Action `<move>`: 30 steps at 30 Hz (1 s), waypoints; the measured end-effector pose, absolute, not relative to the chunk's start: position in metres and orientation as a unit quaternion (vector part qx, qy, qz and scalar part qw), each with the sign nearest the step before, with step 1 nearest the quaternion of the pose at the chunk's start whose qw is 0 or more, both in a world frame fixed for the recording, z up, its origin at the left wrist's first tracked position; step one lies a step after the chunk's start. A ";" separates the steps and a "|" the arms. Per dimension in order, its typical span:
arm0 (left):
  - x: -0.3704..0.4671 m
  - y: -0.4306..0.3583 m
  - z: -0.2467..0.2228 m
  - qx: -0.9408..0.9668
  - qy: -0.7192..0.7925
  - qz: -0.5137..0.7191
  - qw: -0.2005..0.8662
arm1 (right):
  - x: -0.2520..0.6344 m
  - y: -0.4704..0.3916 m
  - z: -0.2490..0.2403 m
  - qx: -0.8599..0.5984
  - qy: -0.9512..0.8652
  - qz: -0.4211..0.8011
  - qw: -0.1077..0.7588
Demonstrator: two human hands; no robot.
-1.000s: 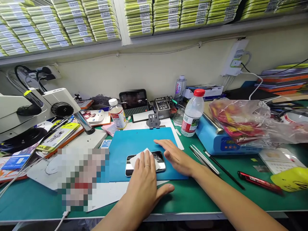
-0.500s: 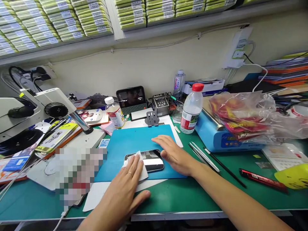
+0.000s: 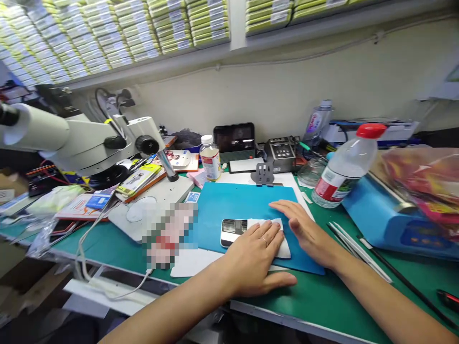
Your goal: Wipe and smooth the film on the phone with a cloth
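Observation:
A phone [image 3: 233,230] lies flat on the blue mat [image 3: 244,205], its glossy face up. My left hand [image 3: 256,260] presses a white cloth [image 3: 283,246] down on the phone's right part, fingers flat and together. My right hand [image 3: 304,231] rests flat on the mat against the phone's right end, holding nothing.
A white microscope [image 3: 82,143] stands at the left. Near the mat are a small bottle [image 3: 210,157], a phone stand [image 3: 264,174], a red-capped water bottle [image 3: 342,167], a blue machine [image 3: 394,220] and tweezers [image 3: 355,248]. The green table edge [image 3: 287,320] is close.
The cloth under my left hand slid from the phone's left part to its right part. The view swung left, bringing the microscope in. My right hand stayed against the phone.

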State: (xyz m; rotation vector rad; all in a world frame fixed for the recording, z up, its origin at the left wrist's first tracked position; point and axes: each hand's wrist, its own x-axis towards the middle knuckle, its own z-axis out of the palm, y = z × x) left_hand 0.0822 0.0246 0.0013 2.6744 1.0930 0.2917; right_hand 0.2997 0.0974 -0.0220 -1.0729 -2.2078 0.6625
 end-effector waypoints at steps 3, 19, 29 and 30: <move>0.052 0.005 -0.003 0.901 0.411 0.089 0.104 | 0.302 0.100 -0.029 -0.396 -0.835 0.234 0.302; 0.078 0.026 0.002 0.905 0.411 0.072 0.083 | 0.299 0.107 -0.030 -0.431 -0.812 0.198 0.339; 0.034 -0.002 -0.006 0.893 0.437 0.062 0.087 | 0.298 0.100 -0.025 -0.425 -0.807 0.238 0.334; 0.032 0.000 -0.006 0.892 0.441 0.059 0.083 | 0.297 0.100 -0.025 -0.422 -0.807 0.242 0.335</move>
